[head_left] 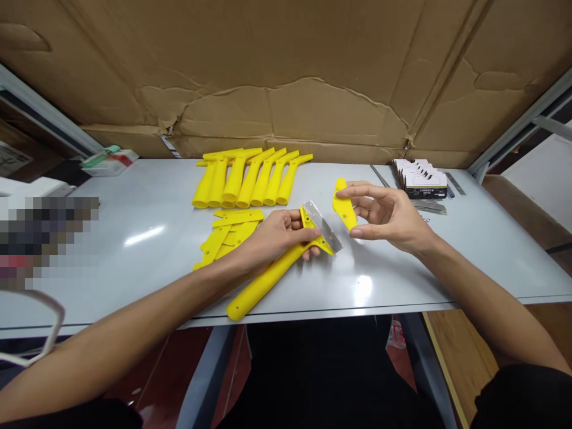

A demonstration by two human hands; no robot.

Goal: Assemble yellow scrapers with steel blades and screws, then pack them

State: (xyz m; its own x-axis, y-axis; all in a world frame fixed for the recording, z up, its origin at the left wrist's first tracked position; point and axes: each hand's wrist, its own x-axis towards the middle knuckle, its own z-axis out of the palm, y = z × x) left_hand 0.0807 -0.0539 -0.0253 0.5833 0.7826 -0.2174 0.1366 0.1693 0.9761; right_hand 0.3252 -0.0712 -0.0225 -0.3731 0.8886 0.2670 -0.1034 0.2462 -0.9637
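Observation:
My left hand [279, 235] is closed around the head of a yellow scraper [268, 283], whose handle slants down toward the table's front edge. Under my left thumb a flat metal blade [325, 229] lies on that head. To its right, my right hand [388, 217] pinches a small yellow plastic cover plate [343, 205] between thumb and fingers, holding it up apart from the scraper. Behind my left wrist lies a pile of similar yellow cover plates [236, 229]. Beyond these, several yellow scraper handles [250, 182] lie side by side.
At the back right stand black-and-white blade packets [420, 179], with loose metal blades [429, 207] beside them. A small box [109, 162] sits at the back left. Cardboard [286, 113] walls off the rear of the grey table [152, 262]. A white cable [56, 316] loops at the left.

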